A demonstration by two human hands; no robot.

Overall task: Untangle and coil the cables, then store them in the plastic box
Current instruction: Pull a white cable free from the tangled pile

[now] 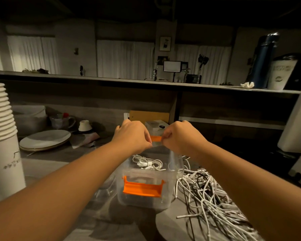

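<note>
A clear plastic box [174, 197] with orange latches stands at the middle of the table. One orange latch [142, 188] faces me on the near side. Inside lies a coiled white cable [149, 163]. At the far side of the box, my left hand [131, 136] and my right hand [178, 136] both pinch the far orange latch [156, 138], which shows between them. To the right of the box sprawls a tangled pile of white and black cables [212, 197].
A tall stack of paper cups [2, 136] stands at the left edge. Plates [43, 140], a mug [61, 121] and a small white box [155, 126] sit behind. A raised counter crosses the back, with a dark bottle [262, 60] and a cup [280, 73] on it.
</note>
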